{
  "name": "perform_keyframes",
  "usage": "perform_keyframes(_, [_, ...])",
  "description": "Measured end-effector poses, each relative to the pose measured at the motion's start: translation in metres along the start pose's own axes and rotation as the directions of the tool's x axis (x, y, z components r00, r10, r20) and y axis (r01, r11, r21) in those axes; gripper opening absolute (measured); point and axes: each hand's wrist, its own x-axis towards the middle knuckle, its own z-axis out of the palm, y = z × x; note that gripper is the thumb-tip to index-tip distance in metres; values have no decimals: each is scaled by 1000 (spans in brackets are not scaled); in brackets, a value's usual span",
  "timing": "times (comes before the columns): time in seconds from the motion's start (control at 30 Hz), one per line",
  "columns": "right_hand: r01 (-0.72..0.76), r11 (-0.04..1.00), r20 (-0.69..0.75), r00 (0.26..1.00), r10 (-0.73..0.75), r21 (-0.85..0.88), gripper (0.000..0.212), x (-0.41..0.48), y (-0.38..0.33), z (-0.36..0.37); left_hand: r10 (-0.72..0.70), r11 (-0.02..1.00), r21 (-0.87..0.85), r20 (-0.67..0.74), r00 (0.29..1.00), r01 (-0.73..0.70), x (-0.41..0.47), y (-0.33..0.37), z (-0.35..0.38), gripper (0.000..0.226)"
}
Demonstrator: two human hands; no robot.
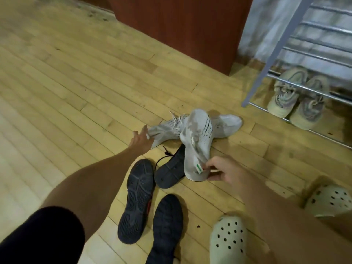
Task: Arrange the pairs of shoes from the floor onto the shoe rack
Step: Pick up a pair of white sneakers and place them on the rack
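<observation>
Two white knit sneakers lie crossed on the wooden floor. My right hand (221, 171) pinches the heel of the nearer white sneaker (197, 141), which lies on its side. My left hand (140, 140) reaches the heel of the farther white sneaker (167, 128), fingers spread and touching it. Three dark sneakers lie sole-up closer to me: one (136, 199) at the left, one (170, 168) under the white sneaker, one (165, 225) at the bottom. The metal shoe rack (285, 40) stands at the right, with a grey-beige pair (297, 96) on its lowest level.
Two pale clogs sit at the lower right, one (228, 239) near my right forearm and one (330, 200) beyond it. A reddish-brown cabinet (181, 25) stands behind the shoes, left of the rack. Bare wooden floor (66, 82) stretches to the left.
</observation>
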Motion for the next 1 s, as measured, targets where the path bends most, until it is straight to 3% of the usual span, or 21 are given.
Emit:
perform_keyframes(0.17, [14, 1000, -2, 1000, -13, 6, 8, 24, 8, -8, -264, 935, -242, 14, 964, 260, 22, -5, 23, 68])
perform_keyframes(0.3, [6, 1000, -7, 1000, -6, 17, 3, 36, 22, -4, -403, 804, -478, 1, 915, 354, 28, -6, 47, 57])
perform_keyframes(0.37, [-7, 1000, 37, 999, 6, 14, 10, 39, 28, 1, -460, 732, -569, -8, 888, 374, 32, -7, 53, 51])
perform_keyframes(0.43, [-6, 1000, 51, 999, 7, -21, 22, 40, 32, 3, -491, 698, -600, -4, 871, 391, 36, -3, 56, 56])
perform_keyframes(0.5, [-1, 1000, 48, 999, 1, -18, 25, 41, 31, 1, -508, 726, -552, -30, 861, 409, 36, 1, 56, 55])
perform_keyframes(0.6, [13, 999, 65, 998, -15, 34, 12, 38, 28, -4, -501, 733, -522, 18, 865, 436, 32, 0, 61, 52])
perform_keyframes(0.77, [61, 996, 34, 997, -64, 69, 7, 25, 24, -6, -435, 559, -679, 248, 866, 476, 9, -3, 47, 29])
perform_keyframes(0.9, [95, 995, -11, 995, -95, 34, 17, 4, 19, -5, -293, 600, -605, 443, 848, 523, -8, -3, 25, 17])
perform_keyframes(1.0, [107, 994, -55, 993, -106, 17, 30, -14, 14, -6, -228, 637, -570, 503, 833, 519, -24, -2, 18, 10])
